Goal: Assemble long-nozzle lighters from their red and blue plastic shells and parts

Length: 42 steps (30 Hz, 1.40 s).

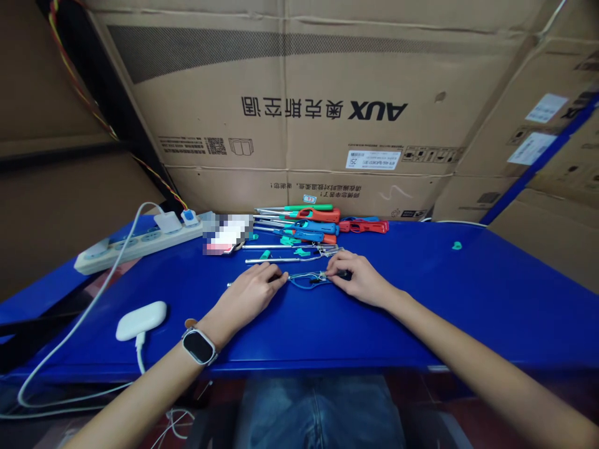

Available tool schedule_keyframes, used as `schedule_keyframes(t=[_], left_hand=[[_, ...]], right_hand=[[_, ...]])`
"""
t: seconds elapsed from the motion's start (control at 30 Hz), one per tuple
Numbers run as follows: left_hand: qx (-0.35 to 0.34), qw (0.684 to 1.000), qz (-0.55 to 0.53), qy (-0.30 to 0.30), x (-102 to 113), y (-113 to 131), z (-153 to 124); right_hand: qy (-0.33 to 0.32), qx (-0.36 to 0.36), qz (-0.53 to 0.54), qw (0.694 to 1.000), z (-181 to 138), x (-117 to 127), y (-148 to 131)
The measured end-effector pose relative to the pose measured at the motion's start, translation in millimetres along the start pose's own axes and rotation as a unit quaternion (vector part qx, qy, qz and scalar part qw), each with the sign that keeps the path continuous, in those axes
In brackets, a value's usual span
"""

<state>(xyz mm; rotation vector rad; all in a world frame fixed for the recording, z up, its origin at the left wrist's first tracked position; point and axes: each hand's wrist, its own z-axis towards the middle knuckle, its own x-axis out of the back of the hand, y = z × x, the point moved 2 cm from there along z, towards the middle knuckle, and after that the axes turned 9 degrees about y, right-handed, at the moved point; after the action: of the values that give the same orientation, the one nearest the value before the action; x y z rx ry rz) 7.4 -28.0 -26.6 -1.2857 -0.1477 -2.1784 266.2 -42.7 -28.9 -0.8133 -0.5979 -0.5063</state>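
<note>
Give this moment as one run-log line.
left hand: holding one end of wired assembly | right hand: pinching other end | beyond: metal rods, lighters | left: power strip

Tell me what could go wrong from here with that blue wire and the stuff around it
The blue wire bows between the left hand and right hand; a hard pull might strain it.
The white cable at the white case runs close to the left forearm, so moving that arm could snag it.
One small green piece lies off to the right and might be overlooked.
</note>
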Motion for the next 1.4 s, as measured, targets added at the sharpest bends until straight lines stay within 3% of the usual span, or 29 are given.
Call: schedule_keyframes(t=[0.27, 0.4, 0.63, 1.0, 1.1, 1.23, 1.4], left_hand=[[0.015, 1.000, -0.008, 0.009, 4.2, 1.9, 0.6], [0.026, 0.999, -0.026, 0.017, 10.9, 11.9, 14.6], [-0.021, 0.995, -0.084, -0.048, -4.4, 32.6, 47.8], [0.009, 0.992, -0.125, -0.026, -9.4, 32.6, 44.5], [0.051, 0.985, -0.164, 0.003, -3.6, 24.0, 41.0], [0.144, 0.962, -0.215, 0.081, 2.5, -7.2, 33.4], [0.233, 0.942, -0.221, 0.102, -2.6, -37.3, 24.7]], right_hand=[[-0.051, 0.002, -0.109, 0.993, -5.8, 8.5, -12.8], [-0.058, 0.014, -0.132, 0.990, -7.7, 9.9, -17.4], [-0.054, 0.054, -0.159, 0.984, -12.8, 7.7, -18.0], [-0.063, 0.043, -0.163, 0.984, -8.8, 9.4, -19.2], [-0.045, 0.035, -0.153, 0.987, -7.7, 12.0, -20.4], [-0.008, 0.023, -0.137, 0.990, 0.8, 15.1, -20.2], [-0.040, 0.030, -0.148, 0.988, 36.6, 0.7, -14.9]])
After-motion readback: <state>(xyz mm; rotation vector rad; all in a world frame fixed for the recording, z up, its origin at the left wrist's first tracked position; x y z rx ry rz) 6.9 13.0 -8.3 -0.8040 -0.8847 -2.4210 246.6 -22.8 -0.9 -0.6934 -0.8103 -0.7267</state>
